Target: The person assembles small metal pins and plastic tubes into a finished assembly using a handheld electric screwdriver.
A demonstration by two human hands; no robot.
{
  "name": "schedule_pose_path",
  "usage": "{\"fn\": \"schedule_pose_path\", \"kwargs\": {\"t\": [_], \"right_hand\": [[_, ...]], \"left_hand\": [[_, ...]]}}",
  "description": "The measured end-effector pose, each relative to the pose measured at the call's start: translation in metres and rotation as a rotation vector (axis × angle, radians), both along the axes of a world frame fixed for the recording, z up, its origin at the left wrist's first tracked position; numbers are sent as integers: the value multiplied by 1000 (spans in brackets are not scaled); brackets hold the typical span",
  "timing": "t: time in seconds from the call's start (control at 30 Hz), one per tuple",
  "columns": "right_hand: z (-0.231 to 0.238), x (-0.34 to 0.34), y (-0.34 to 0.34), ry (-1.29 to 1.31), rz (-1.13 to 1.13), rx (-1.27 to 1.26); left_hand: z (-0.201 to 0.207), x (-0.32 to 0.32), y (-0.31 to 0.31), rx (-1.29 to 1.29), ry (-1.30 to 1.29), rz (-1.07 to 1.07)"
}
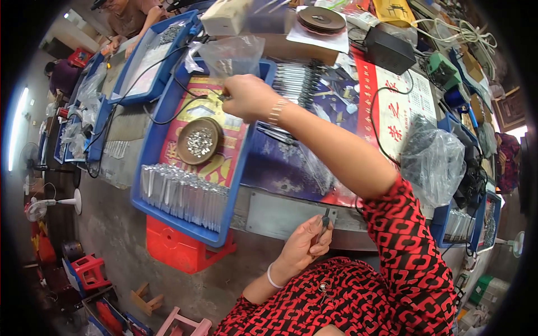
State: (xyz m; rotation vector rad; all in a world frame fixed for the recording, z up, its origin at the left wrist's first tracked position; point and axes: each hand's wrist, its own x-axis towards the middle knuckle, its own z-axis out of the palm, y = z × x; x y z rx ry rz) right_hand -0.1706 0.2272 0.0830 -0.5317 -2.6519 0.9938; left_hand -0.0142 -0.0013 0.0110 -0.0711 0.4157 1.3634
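The left hand (305, 243) sits low, close to the body at the near edge of the workbench (280, 213), its fingers curled shut around a thin dark tool (324, 219). The tool's long axis runs almost straight up and down in the picture; its upper end sticks out above the fingertips and points away from the person toward the bench, while its lower part is hidden in the grip. The right hand (249, 96) reaches far forward with the arm stretched out over the blue tray (147, 151). Its fingers are pinched together on a small thing at the fingertips, too small to tell what it is, right beside a clear plastic bag (230, 56) that stands open just beyond the hand. Below and to the left of that hand, inside the tray, lies a round brown dish (200, 140) holding a heap of small shiny metal pieces. Nearer the person, along the tray's front edge, a row of clear slender tubes (185, 193) lies packed side by side, their long axes running toward and away from the person. A red plastic crate (179, 249) sits under the tray's near corner. A crumpled clear bag (434, 162) rests on the bench to the right of the outstretched arm. Another person's hand (115, 42) works at a far tray.
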Motion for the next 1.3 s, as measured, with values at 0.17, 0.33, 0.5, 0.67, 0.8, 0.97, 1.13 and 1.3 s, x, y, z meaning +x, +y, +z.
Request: {"fn": "schedule_pose_path", "kwargs": {"t": [0.17,0.33,0.5,0.67,0.8,0.97,1.13,1.3], "right_hand": [[-55,-67,7,-189,-80,242],[-14,-10,-8,58,26,252],[26,155,-44,-97,198,-306],[-26,241,-80,20,11,-662],[-25,278,-92,224,-427,-1010],[-32,312,-79,517,-398,-1306],[-33,329,-95,361,-272,-1450],[-33,335,-106,341,-292,-1401]], "left_hand": [[4,-16,-4,-26,-14,57],[6,-34,-10,-37,-79,108],[-1,-43,-12,0,-110,145],[8,-21,2,12,-38,37],[15,-1,1,24,12,-12],[25,24,2,60,67,-187],[29,39,9,42,-26,-237],[28,45,13,3,-58,-252]]}}
